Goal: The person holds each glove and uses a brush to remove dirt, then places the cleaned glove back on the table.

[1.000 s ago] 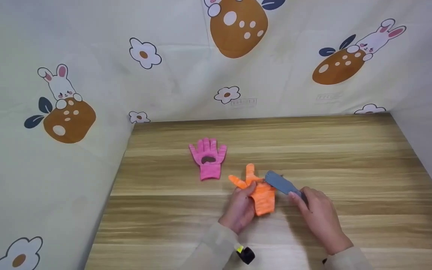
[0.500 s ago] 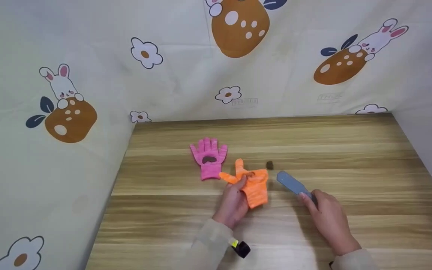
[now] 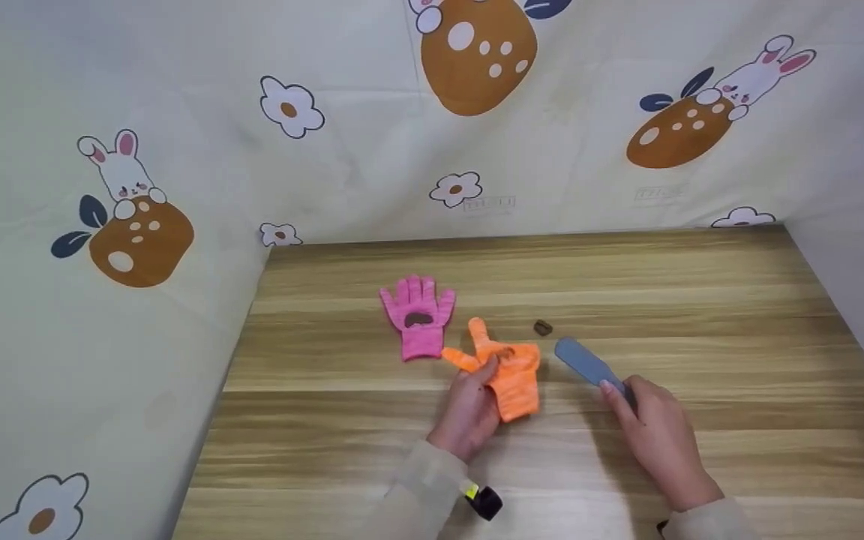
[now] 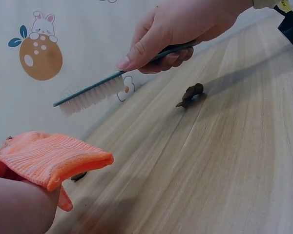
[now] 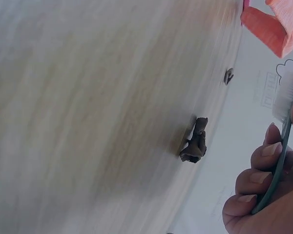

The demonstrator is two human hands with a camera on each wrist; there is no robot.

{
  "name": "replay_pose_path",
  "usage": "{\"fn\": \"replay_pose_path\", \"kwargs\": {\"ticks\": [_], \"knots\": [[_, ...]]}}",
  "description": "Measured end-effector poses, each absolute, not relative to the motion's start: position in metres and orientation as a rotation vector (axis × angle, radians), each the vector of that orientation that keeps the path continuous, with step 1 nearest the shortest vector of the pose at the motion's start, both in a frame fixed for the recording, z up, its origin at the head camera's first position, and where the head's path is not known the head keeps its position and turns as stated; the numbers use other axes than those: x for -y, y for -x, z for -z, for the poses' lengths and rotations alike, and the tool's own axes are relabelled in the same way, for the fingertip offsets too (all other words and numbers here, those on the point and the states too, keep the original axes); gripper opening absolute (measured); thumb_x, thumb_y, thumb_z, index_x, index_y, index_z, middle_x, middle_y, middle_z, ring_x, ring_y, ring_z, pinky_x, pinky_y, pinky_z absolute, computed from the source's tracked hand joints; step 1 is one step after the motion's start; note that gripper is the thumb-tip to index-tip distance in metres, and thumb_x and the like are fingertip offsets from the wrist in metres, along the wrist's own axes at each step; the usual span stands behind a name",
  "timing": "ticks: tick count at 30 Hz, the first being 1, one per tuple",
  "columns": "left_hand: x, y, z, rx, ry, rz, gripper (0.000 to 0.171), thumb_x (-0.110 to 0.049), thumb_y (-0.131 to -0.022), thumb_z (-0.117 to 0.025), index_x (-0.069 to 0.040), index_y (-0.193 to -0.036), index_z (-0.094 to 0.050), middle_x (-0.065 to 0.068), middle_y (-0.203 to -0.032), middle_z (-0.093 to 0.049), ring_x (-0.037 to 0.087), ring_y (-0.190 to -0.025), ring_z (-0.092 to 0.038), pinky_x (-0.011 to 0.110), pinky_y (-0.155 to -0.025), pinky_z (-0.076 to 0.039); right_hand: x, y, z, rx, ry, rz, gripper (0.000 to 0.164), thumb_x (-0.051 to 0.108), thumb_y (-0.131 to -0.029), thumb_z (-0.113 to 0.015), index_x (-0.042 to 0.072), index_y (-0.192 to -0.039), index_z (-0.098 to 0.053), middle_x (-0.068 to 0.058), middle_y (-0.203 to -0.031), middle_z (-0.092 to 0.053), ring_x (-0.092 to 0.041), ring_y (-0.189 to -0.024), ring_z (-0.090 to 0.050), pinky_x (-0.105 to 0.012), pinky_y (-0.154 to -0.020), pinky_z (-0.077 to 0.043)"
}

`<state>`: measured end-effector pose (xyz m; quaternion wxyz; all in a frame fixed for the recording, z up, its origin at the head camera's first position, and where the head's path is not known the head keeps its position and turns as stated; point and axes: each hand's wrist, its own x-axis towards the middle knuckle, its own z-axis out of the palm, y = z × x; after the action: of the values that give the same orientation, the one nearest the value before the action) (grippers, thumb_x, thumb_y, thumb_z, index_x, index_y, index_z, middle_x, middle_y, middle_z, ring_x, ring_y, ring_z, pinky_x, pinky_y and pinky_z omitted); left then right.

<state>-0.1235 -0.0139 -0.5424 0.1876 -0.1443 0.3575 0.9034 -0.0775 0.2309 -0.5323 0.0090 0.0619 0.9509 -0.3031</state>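
Orange knit glove [image 3: 518, 386] is up off the table [image 3: 664, 285], clamped in the left hand [image 3: 469, 412] near the pink glove [image 3: 422, 341]; right hand [image 3: 661, 439] has its fingers wrapped round the brush [image 3: 583, 362], apart from the orange one. Head cam gives me only the brush's blue-grey back and one small brown clump [image 3: 543, 328]; both wrist cams add pale bristles [image 4: 95, 96] and a second dark clump [image 5: 195, 144] on the wood.

Orange knit glove [image 3: 520, 381], brown-smudged, rests in the left hand [image 3: 468, 411]; blue-grey brush [image 3: 583, 362], bristles [image 4: 95, 96] downward, slants from the right hand [image 3: 663, 439].
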Motion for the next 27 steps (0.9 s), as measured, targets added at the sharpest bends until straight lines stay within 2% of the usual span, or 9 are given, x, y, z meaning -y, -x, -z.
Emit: {"fn": "replay_pose_path", "kwargs": {"ticks": [7, 16, 20, 27], "knots": [[0.012, 0.124, 0.545, -1.02, 0.385, -2.531, 0.034, -0.018, -0.106, -0.051, -0.001, -0.135, -0.05, 0.005, -0.125, -0.064, 0.015, -0.116, -0.061, 0.037, -0.104, -0.051, -0.236, 0.078, 0.534, -2.972, -0.207, 0.951, 0.055, 0.059, -0.102, -0.044, 0.007, -0.095, -0.061, -0.005, -0.077, -0.053, -0.022, -0.075, -0.048, -0.031, -0.064, -0.037], [0.013, 0.132, 0.549, -1.026, 0.353, -2.535, 0.027, -0.014, -0.107, -0.048, -0.001, -0.13, -0.051, 0.005, -0.117, -0.064, 0.016, -0.113, -0.062, 0.038, -0.102, -0.052, -0.24, 0.077, 0.536, -2.968, -0.217, 0.957, 0.055, 0.059, -0.102, -0.045, 0.007, -0.092, -0.059, -0.004, -0.074, -0.05, -0.019, -0.07, -0.045, -0.028, -0.058, -0.034], [0.012, 0.143, 0.552, -1.087, 0.343, -2.493, 0.032, -0.014, -0.107, -0.046, 0.002, -0.135, -0.048, 0.007, -0.123, -0.062, 0.018, -0.117, -0.06, 0.041, -0.108, -0.048, -0.242, 0.076, 0.537, -2.963, -0.23, 0.961, 0.055, 0.059, -0.102, -0.046, 0.007, -0.091, -0.059, -0.004, -0.073, -0.05, -0.018, -0.068, -0.045, -0.028, -0.057, -0.034], [0.013, 0.171, 0.56, -1.172, 0.35, -2.412, 0.03, -0.017, -0.108, -0.044, 0.0, -0.132, -0.049, 0.006, -0.123, -0.062, 0.019, -0.118, -0.059, 0.04, -0.11, -0.046, -0.245, 0.074, 0.538, -2.956, -0.253, 0.975, 0.053, 0.058, -0.102, -0.046, 0.008, -0.094, -0.06, -0.004, -0.075, -0.051, -0.018, -0.068, -0.046, -0.028, -0.057, -0.035]]}}
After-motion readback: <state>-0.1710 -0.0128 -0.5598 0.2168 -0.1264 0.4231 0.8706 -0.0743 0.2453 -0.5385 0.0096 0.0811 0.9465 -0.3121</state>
